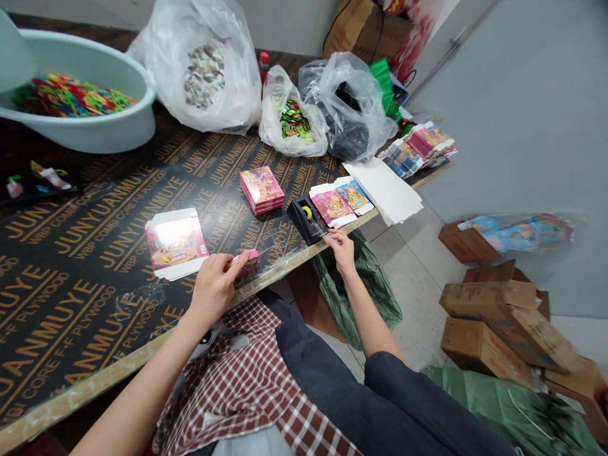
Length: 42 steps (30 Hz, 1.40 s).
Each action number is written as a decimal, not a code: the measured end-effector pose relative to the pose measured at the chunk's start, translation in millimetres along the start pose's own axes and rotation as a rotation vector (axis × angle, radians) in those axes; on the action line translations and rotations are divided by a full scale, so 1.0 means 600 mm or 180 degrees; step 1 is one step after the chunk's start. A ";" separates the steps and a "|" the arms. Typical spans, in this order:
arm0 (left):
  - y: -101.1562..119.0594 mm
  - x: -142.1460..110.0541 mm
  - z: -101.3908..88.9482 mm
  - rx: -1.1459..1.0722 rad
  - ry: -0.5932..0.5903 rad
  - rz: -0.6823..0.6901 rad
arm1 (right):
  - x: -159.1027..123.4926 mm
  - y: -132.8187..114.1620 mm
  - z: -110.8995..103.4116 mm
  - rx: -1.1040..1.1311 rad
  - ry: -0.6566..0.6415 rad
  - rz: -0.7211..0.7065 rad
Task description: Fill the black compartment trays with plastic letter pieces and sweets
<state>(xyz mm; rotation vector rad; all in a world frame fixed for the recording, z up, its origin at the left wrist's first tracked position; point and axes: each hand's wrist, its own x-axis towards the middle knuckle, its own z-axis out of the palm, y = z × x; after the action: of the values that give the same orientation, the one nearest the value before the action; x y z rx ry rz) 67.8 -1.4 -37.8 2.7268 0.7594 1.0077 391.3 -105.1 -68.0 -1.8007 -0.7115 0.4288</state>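
Observation:
My left hand (216,282) is closed on a small pink box (247,258) at the table's front edge; the fingers partly cover it. With fingertips pinched together, my right hand (341,248) is at the front end of a black tape dispenser (304,221), on what looks like the end of the clear tape. A yellow-green core shows inside the dispenser. Left of my left hand lies a flat, unfolded pink carton (177,244). Behind the dispenser, a neat stack of pink boxes (261,189) stands on the table.
Flat pink (332,206) and blue cartons (354,195) lie beside white sheets (384,189) at right. Along the back stand a pale blue basin (118,130) of colourful pieces and several plastic bags (232,95). A green sack (380,304) hangs below the edge; cardboard boxes (484,351) stand on the floor.

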 end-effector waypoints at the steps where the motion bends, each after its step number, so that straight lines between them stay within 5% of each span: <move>1: -0.001 0.000 0.000 -0.0029 0.0011 -0.0008 | -0.004 0.006 0.002 -0.0004 -0.0003 0.0049; 7: -0.009 -0.003 0.009 -0.0127 -0.0012 -0.0173 | -0.003 0.031 0.015 0.0045 0.0305 -0.0010; 12: -0.004 -0.006 0.011 -0.0130 -0.0072 -0.0167 | -0.046 -0.003 0.040 0.0808 0.0744 0.0218; 14: -0.002 -0.006 0.007 -0.0130 -0.0157 -0.0125 | -0.085 -0.039 0.066 0.1187 0.0200 0.0422; 18: 0.001 -0.004 0.001 -0.0288 -0.0123 -0.0243 | -0.160 -0.120 0.127 0.1888 -0.1797 0.1047; 21: 0.001 -0.003 0.001 -0.0502 0.0151 -0.0175 | -0.186 -0.155 0.164 0.2248 -0.2539 0.1305; 25: -0.001 -0.006 0.002 -0.0535 0.0282 -0.0026 | -0.184 -0.158 0.187 0.2550 -0.2713 0.1499; 29: 0.001 -0.004 -0.002 -0.0304 -0.0004 -0.0076 | -0.178 -0.144 0.195 0.2651 -0.2723 0.1646; 36: 0.019 0.016 0.006 0.0139 0.0307 -0.0456 | -0.180 -0.111 0.206 0.1617 -0.2492 0.1744; 39: 0.042 -0.004 0.000 -0.0124 0.0292 -0.0205 | -0.175 -0.110 0.198 0.1759 -0.2779 0.2143; 42: 0.055 -0.036 -0.009 -0.0553 0.0303 -0.0097 | -0.167 -0.118 0.190 0.1878 -0.2633 0.1945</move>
<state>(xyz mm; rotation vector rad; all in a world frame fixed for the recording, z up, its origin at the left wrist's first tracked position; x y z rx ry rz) 64.0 -40.9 -36.4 2.5290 0.6902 1.1464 228.6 -72.3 -45.0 -1.1967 -0.4682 1.6652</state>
